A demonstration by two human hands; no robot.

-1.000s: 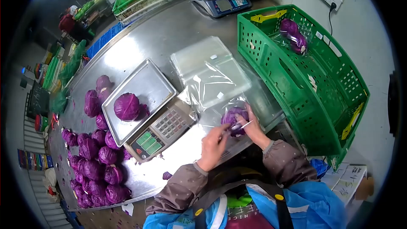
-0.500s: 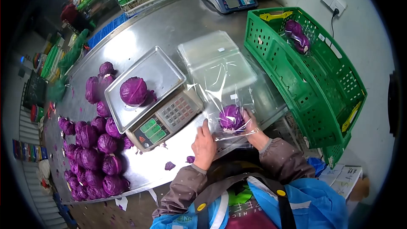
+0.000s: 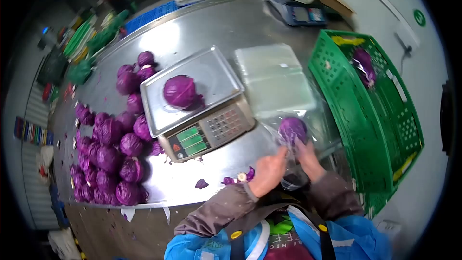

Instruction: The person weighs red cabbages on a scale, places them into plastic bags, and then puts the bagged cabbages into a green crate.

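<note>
A red cabbage [image 3: 292,129] sits in a clear plastic bag [image 3: 308,116] at the table's front edge. My right hand [image 3: 309,158] has its fingers against the near side of this cabbage, gripping it through the film. Just left of it, my left hand [image 3: 269,171] is closed, fingers curled at the bag's near end. The film between the hands is blurred. Another red cabbage [image 3: 180,91] lies on the steel pan [image 3: 219,70] of a digital scale [image 3: 211,132]. A stack of flat clear bags [image 3: 279,79] lies beyond the bagged cabbage.
Many loose red cabbages [image 3: 109,158] are heaped on the left of the steel table [image 3: 211,19]. Green crates [image 3: 337,96] stand at the right, with a bagged cabbage [image 3: 364,67] inside. Leaf scraps [image 3: 238,178] lie near my left hand. A second scale [image 3: 296,12] stands at the back.
The view has swung, shifting the table's contents rightward. My hands have come closer together at the bag, and my left hand's fingers, extended before, are now curled. The cabbage on the scale stays put.
</note>
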